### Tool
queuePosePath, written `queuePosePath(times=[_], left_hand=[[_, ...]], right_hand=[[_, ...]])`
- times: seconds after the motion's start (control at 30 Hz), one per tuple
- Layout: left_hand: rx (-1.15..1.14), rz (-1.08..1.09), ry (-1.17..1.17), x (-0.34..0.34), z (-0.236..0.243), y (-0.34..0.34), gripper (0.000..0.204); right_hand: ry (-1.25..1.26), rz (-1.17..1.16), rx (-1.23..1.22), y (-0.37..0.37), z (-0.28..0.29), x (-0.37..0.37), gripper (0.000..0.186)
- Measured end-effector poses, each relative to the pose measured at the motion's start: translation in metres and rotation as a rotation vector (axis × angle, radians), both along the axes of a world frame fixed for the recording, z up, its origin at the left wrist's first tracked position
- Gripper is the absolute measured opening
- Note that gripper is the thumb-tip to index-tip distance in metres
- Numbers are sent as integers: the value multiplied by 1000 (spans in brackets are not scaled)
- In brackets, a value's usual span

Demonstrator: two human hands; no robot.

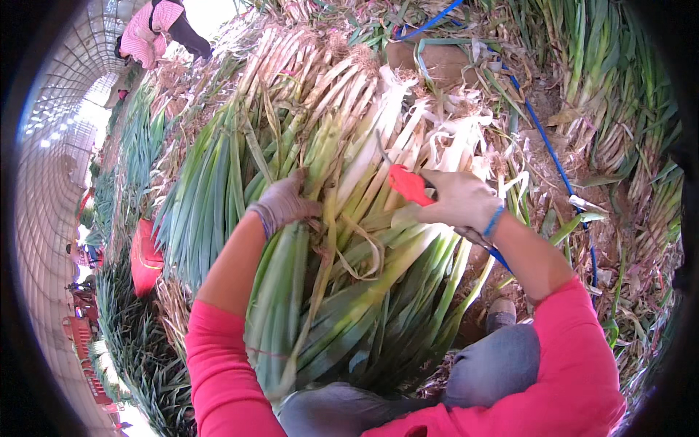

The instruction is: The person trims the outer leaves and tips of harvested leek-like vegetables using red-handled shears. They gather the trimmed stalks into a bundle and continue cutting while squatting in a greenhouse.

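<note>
My left hand [287, 202], in a pale work glove, has its fingers curled round the stalks of some leeks [320, 156]. These leeks have yellowed outer leaves and lie across my lap with their green tops toward me. My right hand [462, 204], also gloved, grips a red air blow gun [409, 185] with a thin bent grey nozzle pointing up and away. From below that wrist a blue hose [499, 258] emerges. White leek stems [393, 109] lie just beyond the nozzle; my palm and fingers hide the gun's lower part.
A wide row of leeks [211, 182] lies on my left, roots away. More leek bundles [611, 87] line the right side. A blue air line [542, 131] runs over the littered ground. A red bag [146, 256] sits at left; a person [151, 33] bends at far left.
</note>
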State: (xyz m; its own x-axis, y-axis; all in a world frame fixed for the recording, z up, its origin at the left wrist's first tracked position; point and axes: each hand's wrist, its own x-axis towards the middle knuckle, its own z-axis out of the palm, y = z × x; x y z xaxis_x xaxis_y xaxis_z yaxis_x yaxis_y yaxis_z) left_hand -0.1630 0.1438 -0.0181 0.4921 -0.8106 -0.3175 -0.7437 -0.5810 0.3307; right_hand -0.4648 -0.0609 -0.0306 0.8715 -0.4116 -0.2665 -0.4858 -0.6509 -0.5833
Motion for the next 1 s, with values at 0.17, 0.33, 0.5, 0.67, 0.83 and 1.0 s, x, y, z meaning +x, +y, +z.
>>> queuePosePath(times=[0.17, 0.33, 0.5, 0.67, 0.83, 1.0], left_hand=[[-202, 347, 556, -33, 9, 14, 98], [-158, 346, 581, -38, 19, 14, 98], [-230, 339, 670, -20, 8, 27, 93], [-244, 343, 712, -25, 7, 25, 90], [-192, 351, 719, -25, 8, 24, 88], [-199, 338, 737, -26, 8, 27, 91]], right_hand=[[6, 243, 188, 29, 34, -36, 82], [63, 392, 194, 54, 42, -24, 76], [-5, 283, 257, 38, 32, -5, 54], [27, 117, 249, 9, 28, 14, 53], [-69, 31, 163, -19, 5, 38, 60], [-29, -16, 81, -45, 5, 69, 65]])
